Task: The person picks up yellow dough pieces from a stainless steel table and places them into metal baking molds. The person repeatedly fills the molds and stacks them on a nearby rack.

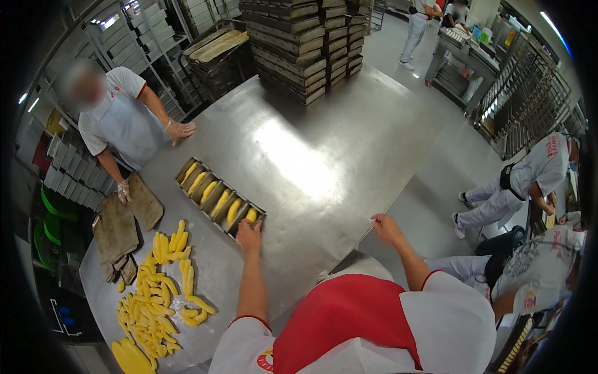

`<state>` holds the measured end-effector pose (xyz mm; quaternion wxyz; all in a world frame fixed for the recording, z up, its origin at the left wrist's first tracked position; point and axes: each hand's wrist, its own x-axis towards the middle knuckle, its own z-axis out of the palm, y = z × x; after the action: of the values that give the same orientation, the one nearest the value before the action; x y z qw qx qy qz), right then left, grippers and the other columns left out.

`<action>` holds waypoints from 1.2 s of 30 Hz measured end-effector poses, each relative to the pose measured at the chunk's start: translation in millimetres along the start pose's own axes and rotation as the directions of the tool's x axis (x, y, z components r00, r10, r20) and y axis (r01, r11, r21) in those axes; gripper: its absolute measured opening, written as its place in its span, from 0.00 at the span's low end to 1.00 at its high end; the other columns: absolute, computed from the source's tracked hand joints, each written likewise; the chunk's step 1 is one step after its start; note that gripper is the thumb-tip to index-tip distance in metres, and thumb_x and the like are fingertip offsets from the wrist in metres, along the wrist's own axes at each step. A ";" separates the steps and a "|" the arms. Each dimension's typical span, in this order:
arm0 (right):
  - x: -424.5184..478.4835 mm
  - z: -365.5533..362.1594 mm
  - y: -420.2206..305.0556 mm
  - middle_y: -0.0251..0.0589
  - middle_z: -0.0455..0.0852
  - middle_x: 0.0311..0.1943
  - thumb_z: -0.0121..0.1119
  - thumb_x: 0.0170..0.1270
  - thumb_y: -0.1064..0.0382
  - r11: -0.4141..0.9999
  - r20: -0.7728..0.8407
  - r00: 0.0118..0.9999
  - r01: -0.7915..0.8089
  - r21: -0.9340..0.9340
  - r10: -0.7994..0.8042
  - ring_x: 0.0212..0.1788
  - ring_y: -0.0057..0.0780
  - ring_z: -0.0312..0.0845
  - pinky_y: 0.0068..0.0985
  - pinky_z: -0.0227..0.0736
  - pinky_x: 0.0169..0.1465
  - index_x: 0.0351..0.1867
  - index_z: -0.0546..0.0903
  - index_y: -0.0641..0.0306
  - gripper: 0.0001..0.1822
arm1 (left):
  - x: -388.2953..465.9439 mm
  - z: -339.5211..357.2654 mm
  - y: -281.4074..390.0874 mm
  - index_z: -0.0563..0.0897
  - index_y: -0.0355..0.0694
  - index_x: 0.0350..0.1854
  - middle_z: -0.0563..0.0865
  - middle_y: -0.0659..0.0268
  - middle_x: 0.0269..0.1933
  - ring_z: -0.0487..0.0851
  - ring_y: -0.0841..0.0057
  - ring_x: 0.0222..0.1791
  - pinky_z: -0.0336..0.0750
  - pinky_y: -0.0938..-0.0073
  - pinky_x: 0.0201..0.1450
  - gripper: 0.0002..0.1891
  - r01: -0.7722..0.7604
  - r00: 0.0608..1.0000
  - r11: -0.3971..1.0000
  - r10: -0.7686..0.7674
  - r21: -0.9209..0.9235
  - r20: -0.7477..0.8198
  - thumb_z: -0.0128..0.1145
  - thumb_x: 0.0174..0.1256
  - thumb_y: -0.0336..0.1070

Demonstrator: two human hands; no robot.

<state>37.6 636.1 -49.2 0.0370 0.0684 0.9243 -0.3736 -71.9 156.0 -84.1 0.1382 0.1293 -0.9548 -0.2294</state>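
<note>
On the steel table [299, 262] lies a strapped row of metal loaf pans [209, 183], each compartment holding a piece of yellow dough [221, 203]. My left hand [249, 235] is at the near right end of the pan row, its fingers gripping the last compartment's edge. My right hand [386, 227] is held out near the table's right edge with nothing visible in it, fingers partly curled. A heap of yellow dough strips [147, 306] lies to the left of my left arm, with flour dusted on the steel beside it.
A co-worker's gloved hand [124, 191] touches worn flat sheets [145, 201] at the left; the other gloved hand [180, 131] rests at the table edge. Stacked metal pans [289, 56] stand at the far end. More co-workers and a rack [523, 98] are at the right.
</note>
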 end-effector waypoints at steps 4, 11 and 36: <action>85.6 -21.4 3.5 0.54 0.89 0.36 0.57 0.66 0.61 0.990 0.038 0.990 0.138 -0.019 -0.137 0.39 0.50 0.85 0.39 0.78 0.46 0.45 0.86 0.70 0.15 | 32.3 4.3 -37.2 0.80 0.39 0.45 0.85 0.55 0.42 0.84 0.55 0.45 0.77 0.57 0.48 0.21 0.072 0.996 0.997 -0.071 0.023 -0.051 0.72 0.59 0.47; 295.3 -60.2 -18.2 0.57 0.86 0.48 0.59 0.65 0.59 0.935 0.077 0.932 0.353 0.038 -0.355 0.53 0.53 0.81 0.41 0.75 0.59 0.52 0.84 0.68 0.18 | -3.1 -10.8 14.9 0.74 0.37 0.62 0.77 0.50 0.58 0.73 0.53 0.62 0.70 0.58 0.63 0.26 0.081 0.977 0.979 -0.040 0.186 -0.211 0.67 0.61 0.33; 630.6 -77.3 -175.5 0.46 0.70 0.66 0.61 0.67 0.58 0.599 0.132 0.769 0.581 -0.551 -0.625 0.62 0.59 0.73 0.52 0.69 0.65 0.68 0.68 0.57 0.29 | -117.1 16.6 149.4 0.71 0.33 0.66 0.74 0.56 0.60 0.82 0.70 0.50 0.79 0.71 0.53 0.24 0.527 0.758 0.672 -0.649 -0.520 -0.071 0.60 0.68 0.27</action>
<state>-613.8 627.3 51.4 -0.1073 -0.2479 0.9602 -0.0714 4.0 327.7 -51.5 0.2023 0.4225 -0.7498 -0.4674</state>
